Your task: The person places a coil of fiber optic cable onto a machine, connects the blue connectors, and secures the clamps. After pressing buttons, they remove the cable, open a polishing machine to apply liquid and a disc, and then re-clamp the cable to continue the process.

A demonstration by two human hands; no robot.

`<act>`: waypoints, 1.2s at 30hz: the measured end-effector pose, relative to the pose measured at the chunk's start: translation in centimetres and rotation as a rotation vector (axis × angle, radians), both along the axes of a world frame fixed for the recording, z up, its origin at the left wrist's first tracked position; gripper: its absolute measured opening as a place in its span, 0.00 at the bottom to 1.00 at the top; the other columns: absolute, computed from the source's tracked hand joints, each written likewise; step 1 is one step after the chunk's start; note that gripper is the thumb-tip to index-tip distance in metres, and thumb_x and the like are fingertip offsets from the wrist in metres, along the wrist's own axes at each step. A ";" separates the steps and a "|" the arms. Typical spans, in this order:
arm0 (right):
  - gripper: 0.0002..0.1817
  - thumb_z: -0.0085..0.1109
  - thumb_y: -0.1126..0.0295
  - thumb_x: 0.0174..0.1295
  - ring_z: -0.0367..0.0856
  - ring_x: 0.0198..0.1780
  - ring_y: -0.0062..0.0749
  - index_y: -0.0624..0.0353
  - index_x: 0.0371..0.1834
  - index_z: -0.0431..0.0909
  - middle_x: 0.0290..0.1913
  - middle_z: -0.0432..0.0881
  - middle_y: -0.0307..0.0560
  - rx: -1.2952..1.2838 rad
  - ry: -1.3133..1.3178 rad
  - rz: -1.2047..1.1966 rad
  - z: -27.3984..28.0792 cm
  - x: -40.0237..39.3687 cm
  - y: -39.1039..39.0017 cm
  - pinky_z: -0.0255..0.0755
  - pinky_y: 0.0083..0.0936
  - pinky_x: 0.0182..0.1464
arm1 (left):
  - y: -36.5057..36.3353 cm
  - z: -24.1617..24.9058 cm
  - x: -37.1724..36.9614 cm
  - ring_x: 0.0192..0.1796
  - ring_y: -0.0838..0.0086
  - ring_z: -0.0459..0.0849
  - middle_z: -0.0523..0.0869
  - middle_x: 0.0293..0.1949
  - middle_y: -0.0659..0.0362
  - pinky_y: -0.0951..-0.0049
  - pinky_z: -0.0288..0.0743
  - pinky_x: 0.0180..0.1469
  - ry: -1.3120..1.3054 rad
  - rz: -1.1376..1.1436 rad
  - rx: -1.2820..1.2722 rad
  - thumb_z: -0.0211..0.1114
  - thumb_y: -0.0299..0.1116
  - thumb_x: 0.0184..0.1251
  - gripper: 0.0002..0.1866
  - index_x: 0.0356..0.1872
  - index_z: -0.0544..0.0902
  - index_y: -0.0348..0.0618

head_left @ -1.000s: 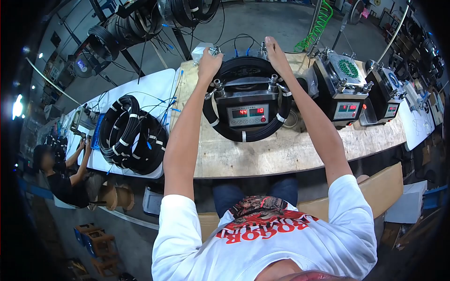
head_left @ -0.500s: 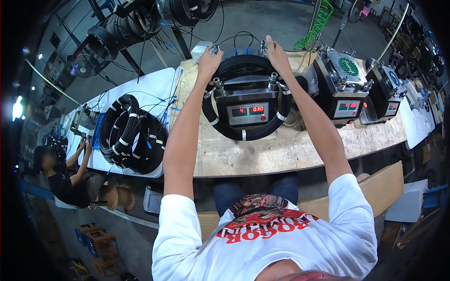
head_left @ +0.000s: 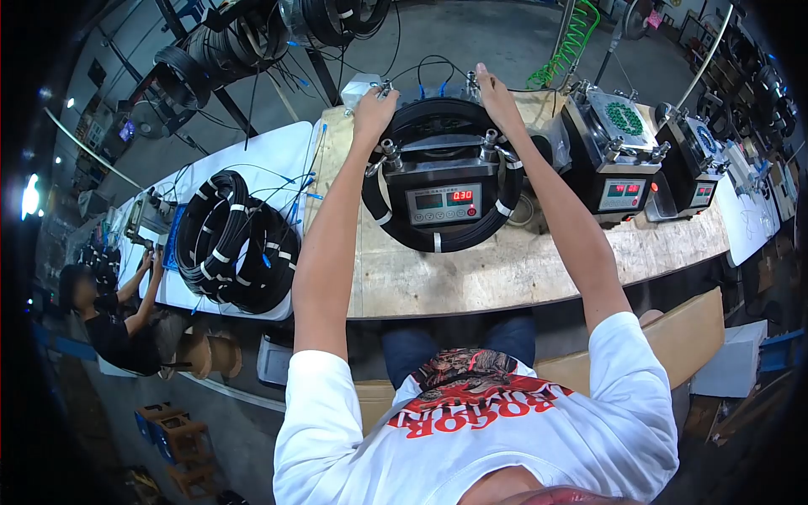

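Observation:
A machine with a lit display (head_left: 444, 204) stands on the wooden bench, and a black cable coil (head_left: 438, 241) with white ties hangs around it. At the machine's back left corner, my left hand (head_left: 376, 108) is closed around a metal clamp knob (head_left: 385, 87). My right hand (head_left: 497, 99) is at the back right corner, its fingers closed by another metal knob (head_left: 473, 84), with the thumb side partly hidden. Two blue-tipped connectors (head_left: 443, 87) stand between the hands at the rear edge.
Black cable coils (head_left: 227, 244) lie on the white table (head_left: 278, 160) at left. Two more machines (head_left: 619, 160) stand at right, with a green coiled hose (head_left: 566, 50) behind. A co-worker (head_left: 118, 324) sits at far left. A white box (head_left: 360, 87) is beside my left hand.
The left number on the machine's display has gone dark, while the right one still reads 0.30. Both hands have stayed at their knobs with hardly any movement.

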State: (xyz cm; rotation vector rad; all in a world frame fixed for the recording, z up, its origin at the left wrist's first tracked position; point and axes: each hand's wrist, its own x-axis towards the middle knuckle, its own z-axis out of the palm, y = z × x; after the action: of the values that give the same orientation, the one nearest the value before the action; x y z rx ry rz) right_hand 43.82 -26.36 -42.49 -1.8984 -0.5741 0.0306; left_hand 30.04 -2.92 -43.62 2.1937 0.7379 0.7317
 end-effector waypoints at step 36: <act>0.21 0.66 0.71 0.61 0.79 0.29 0.24 0.55 0.59 0.82 0.33 0.82 0.43 0.111 0.052 0.224 -1.9 11.7 2.9 0.75 0.24 0.33 | -2.2 1.4 -1.9 0.49 0.48 0.89 0.91 0.43 0.45 0.53 0.80 0.55 -0.031 0.112 0.045 0.63 0.44 0.67 0.19 0.52 0.89 0.46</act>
State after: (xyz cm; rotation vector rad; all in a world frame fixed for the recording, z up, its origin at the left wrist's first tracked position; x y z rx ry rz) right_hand 55.54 -23.50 -44.40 -1.7137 -0.7356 0.1891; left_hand 28.16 -5.16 -42.22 2.1898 0.8415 0.8445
